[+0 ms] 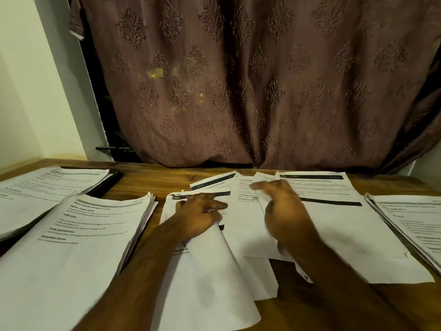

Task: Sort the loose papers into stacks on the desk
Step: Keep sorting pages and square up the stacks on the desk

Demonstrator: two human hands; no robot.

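A patterned brown curtain (250, 80) hung behind the wooden desk (148, 180), which carried four groups of printed sheets. The loose papers (334, 223), at least five overlapping sheets, fanned across the desk's middle from near the back edge to the front edge. One thick stack (78, 247) lay toward the front left corner, just left of the left forearm. A second stack (47, 185) lay at the back left corner on a dark tray-like board (112, 181). A third stack (415, 225) lay at the right edge, well apart from both hands. The right hand (284, 216) rested on the middle of the loose papers, its fingers curled round the edge of one lifted sheet (262, 201); motion blur hid the grip's detail. The left hand (200, 213) lay flat, fingers straight, pressing the leftmost loose sheets (202, 271).
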